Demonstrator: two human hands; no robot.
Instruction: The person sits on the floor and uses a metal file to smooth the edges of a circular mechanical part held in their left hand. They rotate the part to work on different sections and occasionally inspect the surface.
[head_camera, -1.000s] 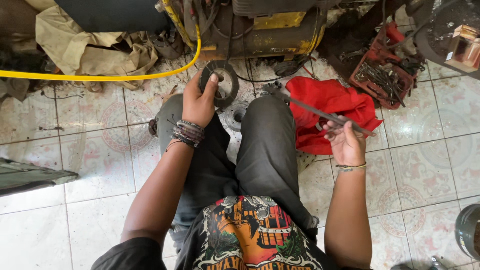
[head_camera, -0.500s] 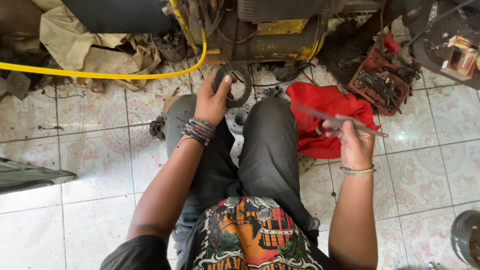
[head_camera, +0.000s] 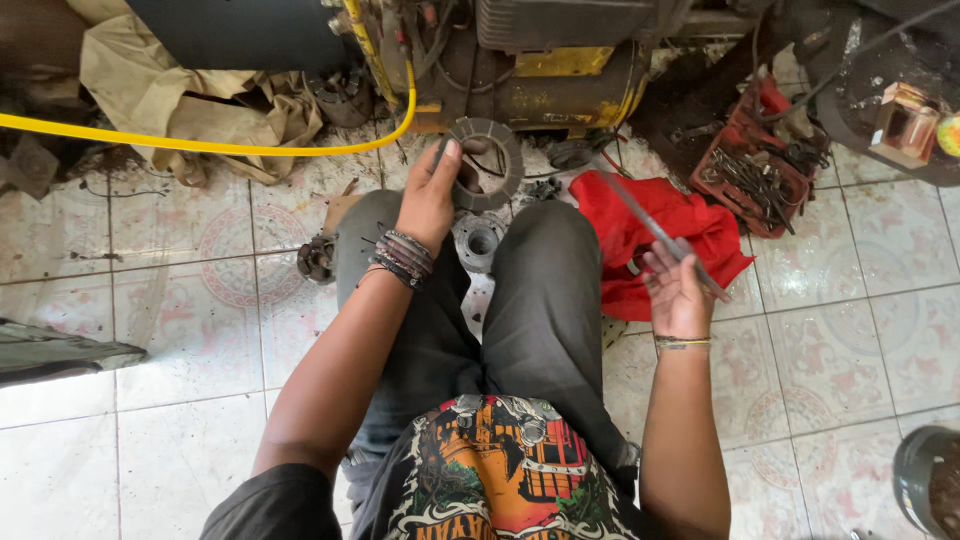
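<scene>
Floor: we sit on pale patterned tiles (head_camera: 160, 330), grimy near the top, with our dark-trousered knees (head_camera: 540, 290) drawn up in front of us.
Machine: we face a greasy engine block (head_camera: 540, 70) with yellow panels, and a yellow hose (head_camera: 200, 145) curves across the floor to it.
Left hand: our left hand (head_camera: 430, 195), bracelets stacked at the wrist, grips a flat, toothed friction ring (head_camera: 490, 165); the thumb and fingers close on its left edge and hold it upright above the knees, just before the machine.
Ring: we see it grey and round with a wide open centre, off the floor and apart from the machine.
Right hand: our right hand (head_camera: 680, 290) is curled around the lower end of a thin dark metal tool (head_camera: 660, 235), which slants up and left over a red cloth (head_camera: 660, 240).
Between the knees: we see a small round metal hub (head_camera: 480, 240) resting on the tiles just below the ring.
Right side: a red tray of tools (head_camera: 750, 160) lies beyond the cloth, well apart from our right hand.
Left side: crumpled tan cloth (head_camera: 180, 100) lies by the hose.
</scene>
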